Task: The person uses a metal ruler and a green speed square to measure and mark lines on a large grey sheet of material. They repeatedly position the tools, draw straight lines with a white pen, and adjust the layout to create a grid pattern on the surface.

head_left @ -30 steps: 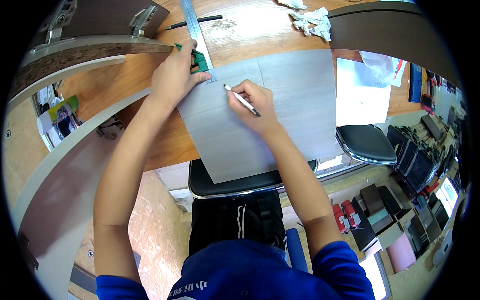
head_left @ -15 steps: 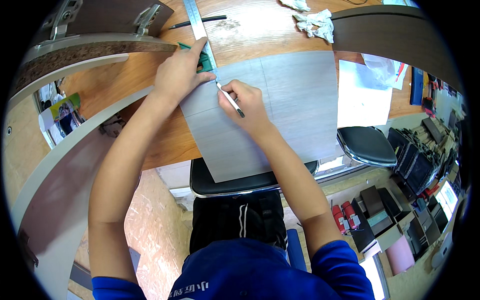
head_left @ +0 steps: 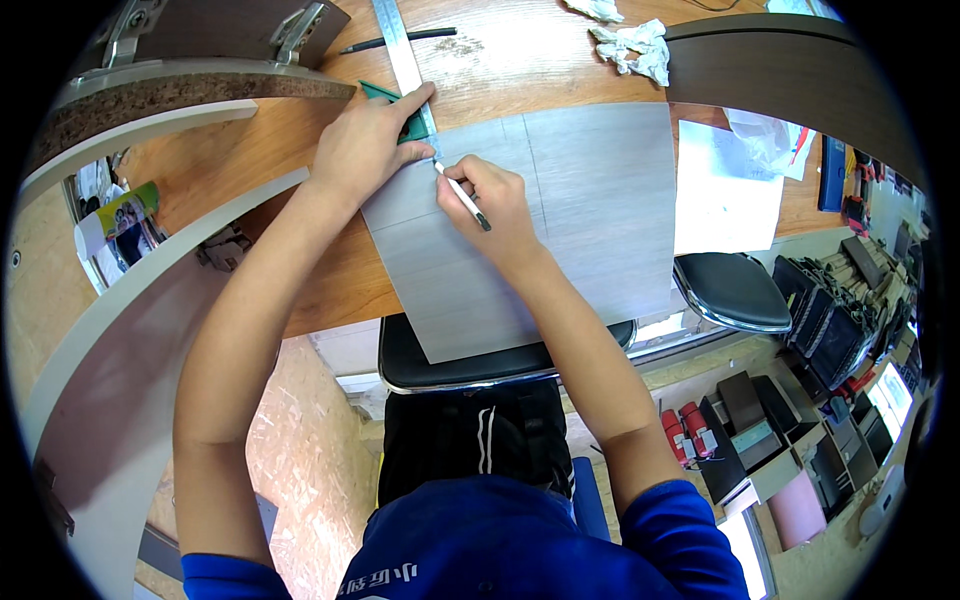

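Observation:
A grey wood-grain board [head_left: 605, 210] lies on the wooden table, its near edge jutting over a black stool. At its far left corner rests a combination square with a green head [head_left: 413, 129] and a steel blade [head_left: 398, 48] that points away from me. My left hand [head_left: 362, 145] grips the square, thumb at the blade's near end and index finger stretched across the blade. Between the fingers of my right hand [head_left: 502, 212] is a white marking pen [head_left: 462, 195] with a dark end. Its tip meets the board beside the blade's end. Thin lines cross the board.
A black pencil [head_left: 430, 34] lies under the blade. Crumpled tissue [head_left: 635, 50] sits at the back, near a dark brown panel [head_left: 790, 75]. White paper [head_left: 728, 205] is on the right. A curved pale panel edge [head_left: 130, 255] stands left of my arm, and a black stool [head_left: 735, 290] stands at right.
My left index finger has shifted right, from beside the blade to across it. The right hand and pen have barely moved.

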The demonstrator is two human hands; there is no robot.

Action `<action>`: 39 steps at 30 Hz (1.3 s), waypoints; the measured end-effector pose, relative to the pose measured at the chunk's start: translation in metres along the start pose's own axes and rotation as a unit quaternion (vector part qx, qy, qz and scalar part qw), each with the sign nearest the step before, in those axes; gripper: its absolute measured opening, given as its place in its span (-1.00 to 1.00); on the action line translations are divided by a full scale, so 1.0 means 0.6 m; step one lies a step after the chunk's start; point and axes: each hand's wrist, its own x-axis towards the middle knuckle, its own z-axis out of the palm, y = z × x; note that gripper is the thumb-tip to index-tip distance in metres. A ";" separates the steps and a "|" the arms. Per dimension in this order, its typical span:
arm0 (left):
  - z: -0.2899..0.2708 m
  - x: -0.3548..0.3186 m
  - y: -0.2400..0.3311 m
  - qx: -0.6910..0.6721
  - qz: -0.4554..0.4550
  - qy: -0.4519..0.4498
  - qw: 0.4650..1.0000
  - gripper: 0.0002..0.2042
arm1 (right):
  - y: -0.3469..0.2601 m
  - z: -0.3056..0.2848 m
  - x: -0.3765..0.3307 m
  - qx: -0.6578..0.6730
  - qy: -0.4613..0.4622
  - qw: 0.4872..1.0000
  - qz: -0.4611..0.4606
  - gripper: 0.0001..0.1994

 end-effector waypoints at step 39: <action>0.020 0.154 0.231 -0.007 0.058 -0.093 0.994 -0.40 | 0.065 -0.229 -0.012 -0.016 0.061 0.993 0.098 -0.86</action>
